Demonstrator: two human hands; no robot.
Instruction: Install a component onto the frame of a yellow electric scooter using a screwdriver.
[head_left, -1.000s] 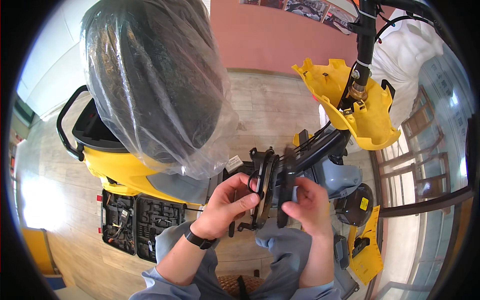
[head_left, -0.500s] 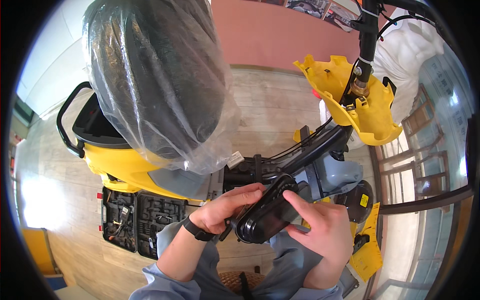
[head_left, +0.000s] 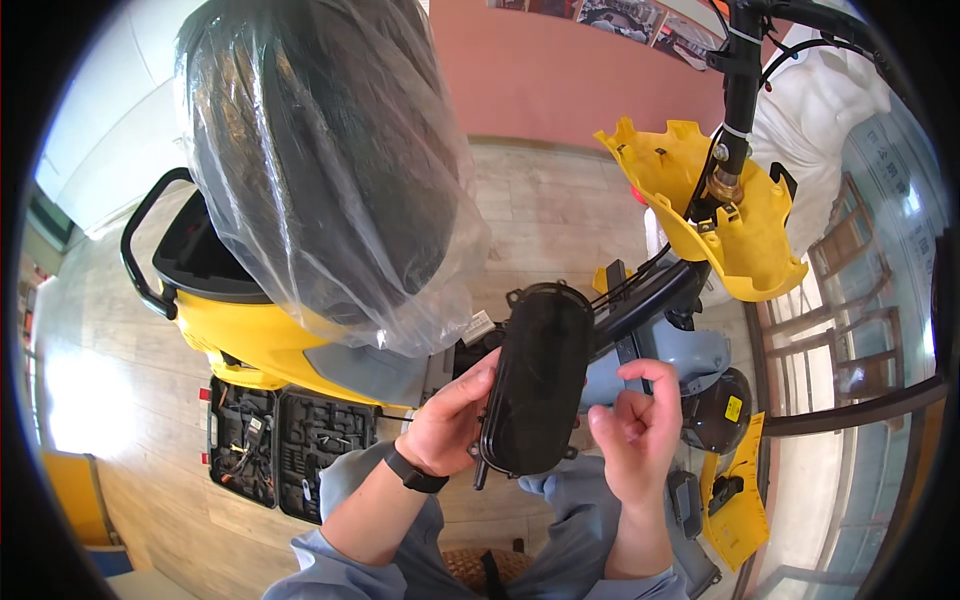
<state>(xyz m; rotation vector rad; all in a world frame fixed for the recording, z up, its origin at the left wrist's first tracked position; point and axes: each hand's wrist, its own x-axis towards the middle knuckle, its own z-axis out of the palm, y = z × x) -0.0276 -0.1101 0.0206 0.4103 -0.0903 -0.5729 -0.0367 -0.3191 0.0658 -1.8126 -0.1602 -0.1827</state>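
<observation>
An oblong, glossy black dashboard display (head_left: pixel 540 375) with small mounting tabs along its rim stands nearly upright before me. My left hand (head_left: pixel 447 422) is closed on its left edge, with some fingers hidden behind it. To its right, apart from it, my right hand (head_left: pixel 638 432) is held up with nothing in it. The index finger and thumb there are spread and the other fingers curl in. Behind the display runs the black frame tube (head_left: pixel 640 312) of a yellow scooter.
The plastic-wrapped seat (head_left: pixel 330 170) is raised above the yellow rear body (head_left: pixel 240 335). A black tool case (head_left: pixel 283 445) lies unfolded on the floor at left. The yellow front cover (head_left: pixel 740 240) surrounds the steering column (head_left: pixel 738 100). Yellow and grey panels (head_left: pixel 738 510) lie at lower right.
The display has been turned from a slant to nearly upright, its broad face now toward me. My right hand has let go of its right side and moved away.
</observation>
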